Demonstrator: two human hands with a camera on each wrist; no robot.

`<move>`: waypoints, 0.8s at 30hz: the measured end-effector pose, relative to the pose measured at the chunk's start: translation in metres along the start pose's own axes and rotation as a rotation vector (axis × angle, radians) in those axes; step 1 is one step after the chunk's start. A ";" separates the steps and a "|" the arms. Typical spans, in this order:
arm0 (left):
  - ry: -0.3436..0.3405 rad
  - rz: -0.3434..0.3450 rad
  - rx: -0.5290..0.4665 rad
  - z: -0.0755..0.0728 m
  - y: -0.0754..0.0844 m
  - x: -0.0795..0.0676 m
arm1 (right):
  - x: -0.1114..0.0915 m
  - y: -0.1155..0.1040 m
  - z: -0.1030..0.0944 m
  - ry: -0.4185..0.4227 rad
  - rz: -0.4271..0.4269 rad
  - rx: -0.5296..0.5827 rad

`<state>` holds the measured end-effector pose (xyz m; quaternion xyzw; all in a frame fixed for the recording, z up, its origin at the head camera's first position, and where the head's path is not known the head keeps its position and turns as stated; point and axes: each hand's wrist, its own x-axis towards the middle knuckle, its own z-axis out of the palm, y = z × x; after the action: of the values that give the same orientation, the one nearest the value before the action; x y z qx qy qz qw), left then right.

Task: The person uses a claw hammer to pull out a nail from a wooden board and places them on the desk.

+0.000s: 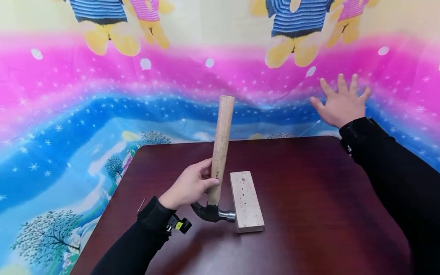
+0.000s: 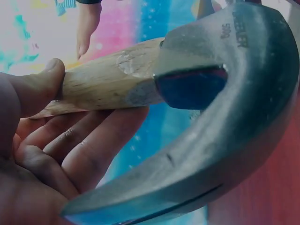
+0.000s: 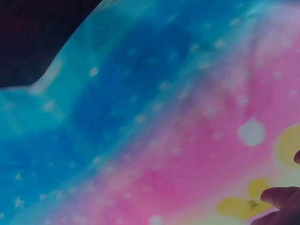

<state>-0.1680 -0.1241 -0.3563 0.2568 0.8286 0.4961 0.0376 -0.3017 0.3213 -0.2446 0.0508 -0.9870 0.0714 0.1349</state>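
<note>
My left hand (image 1: 187,187) holds a claw hammer (image 1: 222,137) by the lower part of its wooden handle, thumb on one side and fingers on the other. The handle points up and the metal head hangs at the bottom, its striking face beside the near left edge of a wooden block (image 1: 252,210). Whether they touch cannot be told. A row of several dark dots runs along the block's top. In the left wrist view the curved claw (image 2: 253,117) fills the foreground. Raised beyond the table's far right corner, my right hand (image 1: 343,103) holds nothing, its fingers spread.
The block lies on a dark red-brown table (image 1: 309,183) with rounded far corners. A thin copper-coloured nail-like piece (image 1: 141,205) lies near the left edge, beside the left sleeve. A printed cloth (image 1: 192,80) hangs behind and along the left side.
</note>
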 end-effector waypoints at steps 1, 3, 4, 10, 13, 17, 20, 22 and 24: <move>0.008 -0.024 -0.019 -0.002 -0.003 -0.003 | 0.003 0.004 0.001 -0.008 0.014 -0.016; 0.019 -0.075 -0.065 -0.006 -0.008 -0.008 | 0.008 0.012 0.004 -0.020 0.037 -0.027; 0.022 -0.101 -0.097 -0.007 -0.011 -0.011 | 0.009 0.015 0.006 -0.025 0.044 -0.024; 0.026 -0.226 -0.280 -0.008 -0.035 -0.023 | 0.010 0.031 0.018 -0.051 0.067 -0.040; 0.038 -0.267 -0.331 -0.008 -0.048 -0.027 | 0.010 0.031 0.025 -0.064 0.075 -0.056; 0.046 -0.322 -0.376 -0.007 -0.060 -0.032 | 0.012 0.028 0.029 -0.075 0.074 -0.068; 0.048 -0.366 -0.385 -0.006 -0.067 -0.035 | 0.013 0.025 0.030 -0.076 0.070 -0.065; 0.055 -0.391 -0.392 -0.005 -0.073 -0.038 | 0.014 0.021 0.030 -0.077 0.065 -0.056; 0.058 -0.409 -0.401 -0.003 -0.080 -0.041 | 0.015 0.017 0.030 -0.077 0.058 -0.046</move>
<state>-0.1647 -0.1756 -0.4300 0.0577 0.7491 0.6394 0.1633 -0.3257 0.3325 -0.2712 0.0216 -0.9939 0.0505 0.0959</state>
